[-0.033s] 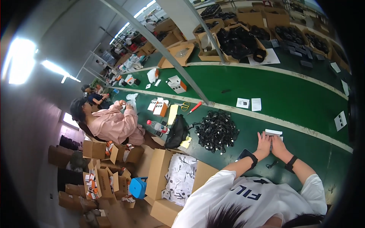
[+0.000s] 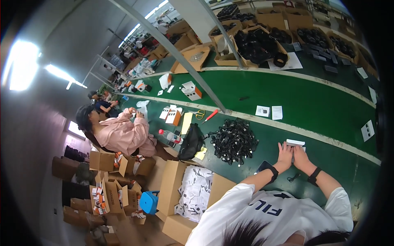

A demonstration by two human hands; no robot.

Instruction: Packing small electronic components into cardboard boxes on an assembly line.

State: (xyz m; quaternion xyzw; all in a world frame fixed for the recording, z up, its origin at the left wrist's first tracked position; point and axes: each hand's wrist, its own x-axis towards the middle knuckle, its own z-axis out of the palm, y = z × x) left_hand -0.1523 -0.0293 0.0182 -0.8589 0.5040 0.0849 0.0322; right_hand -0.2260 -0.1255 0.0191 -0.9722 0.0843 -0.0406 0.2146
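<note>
My left hand [image 2: 284, 156] and my right hand [image 2: 301, 157] are side by side at the work table, fingers pressed on a small white paper piece [image 2: 295, 142] that looks folded. Its lower part is hidden under my fingers. A short black cable [image 2: 293, 177] lies between my forearms. Beside my left forearm is a dark flat object, like a phone [image 2: 262, 166], partly covered by my wrist. To the left sits a big heap of black cables [image 2: 234, 141] with small plugs.
Printed white leaflets [image 2: 276, 112] lie on the green belt [image 2: 320, 106] beyond a pale rail. A black bag [image 2: 191, 141], bottle [image 2: 170, 136], scissors [image 2: 199, 114] and red-handled tool [image 2: 210, 115] are leftward. A carton [image 2: 170, 186] of packets stands below; a person in pink [image 2: 123, 133] sits further left.
</note>
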